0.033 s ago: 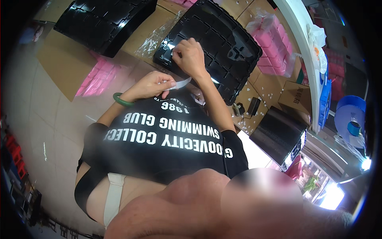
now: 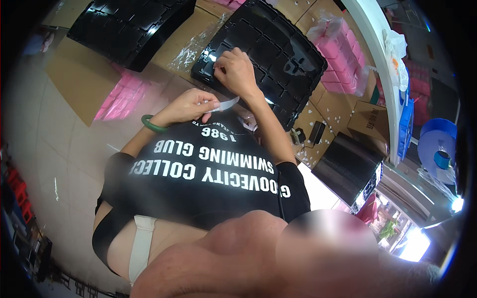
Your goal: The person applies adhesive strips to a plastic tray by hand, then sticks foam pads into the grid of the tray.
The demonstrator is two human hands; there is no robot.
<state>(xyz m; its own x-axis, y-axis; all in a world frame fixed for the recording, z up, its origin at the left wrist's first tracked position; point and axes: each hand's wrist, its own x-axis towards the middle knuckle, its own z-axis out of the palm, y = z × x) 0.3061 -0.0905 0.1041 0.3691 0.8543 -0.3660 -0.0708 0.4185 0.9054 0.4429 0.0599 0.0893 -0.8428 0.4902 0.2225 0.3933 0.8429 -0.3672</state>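
Note:
My left hand (image 2: 191, 105), a green bangle at its wrist, pinches a narrow white strip (image 2: 228, 104) in front of my black shirt. The strip's free end curves up to the right, toward the near corner of a black plastic tray (image 2: 283, 37). Over the left part of that tray is my right hand (image 2: 237, 73), its fingers curled and thumb drawn in against the moulded compartments. Whatever its fingertips hold, if anything, is hidden. Shiny compartments cover the tray, and its right edge is wavy.
Another black tray (image 2: 131, 27) lies at the upper left on cardboard. Pink blocks in clear wrap (image 2: 340, 54) stand right of the near tray. Small white scraps (image 2: 310, 129) lie around a black adapter (image 2: 317, 132). A brown carton (image 2: 368, 123) stands farther right. Pink wrapped packs (image 2: 121, 97) sit lower left.

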